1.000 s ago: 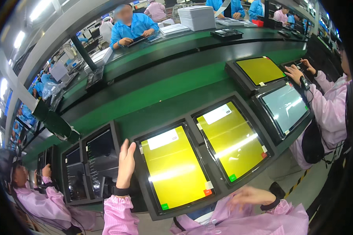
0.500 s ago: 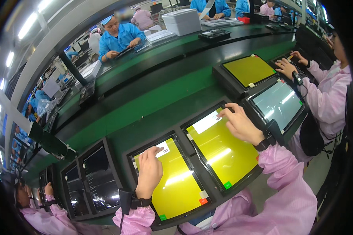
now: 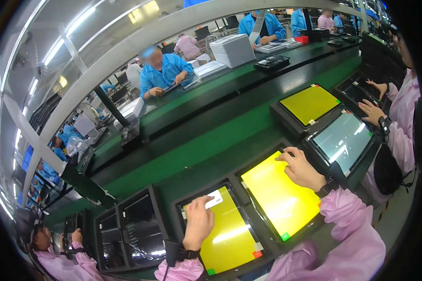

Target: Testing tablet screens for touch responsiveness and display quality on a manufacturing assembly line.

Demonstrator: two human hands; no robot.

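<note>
Two hands (image 3: pixel 200 225) (image 3: pixel 304 169), two yellow screens (image 3: pixel 229 236) (image 3: pixel 279 196) beneath

A person is wearing a pink smock (image 3: pixel 299 260).
The smock's loose sleeves (image 3: pixel 349 222) are showing fine lines and gathering at the cuffs (image 3: pixel 180 271); just beyond the smock, black wristbands (image 3: pixel 190 254) are carrying dark, blocky attachments (image 3: pixel 173 253).

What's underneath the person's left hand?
A yellow-lit screen, with part of a white panel showing beside the left hand. The area directly beneath the hand is covered.
</note>
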